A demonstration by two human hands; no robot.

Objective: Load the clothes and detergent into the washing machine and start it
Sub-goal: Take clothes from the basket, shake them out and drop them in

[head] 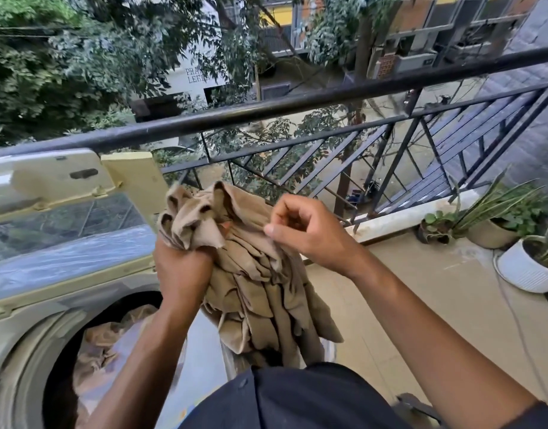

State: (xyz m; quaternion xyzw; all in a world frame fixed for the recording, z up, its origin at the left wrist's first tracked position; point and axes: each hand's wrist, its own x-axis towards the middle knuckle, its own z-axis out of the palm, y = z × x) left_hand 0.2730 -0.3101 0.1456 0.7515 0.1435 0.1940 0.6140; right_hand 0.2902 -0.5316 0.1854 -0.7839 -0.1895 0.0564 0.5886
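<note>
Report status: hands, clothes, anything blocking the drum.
Left hand grips bunched tan garment; right hand pinches its edge. Garment outside washing machine; drum open, tan cloth inside. Nothing blocking.

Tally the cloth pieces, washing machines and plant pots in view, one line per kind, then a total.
Tan cloth pieces: 2, the bunched garment held by the left hand and right hand, and another cloth in the drum.
Washing machines: 1, door open.
Plant pots: 3, dark, beige, white.
Total: 6

Washing machine left of plant pots
</note>
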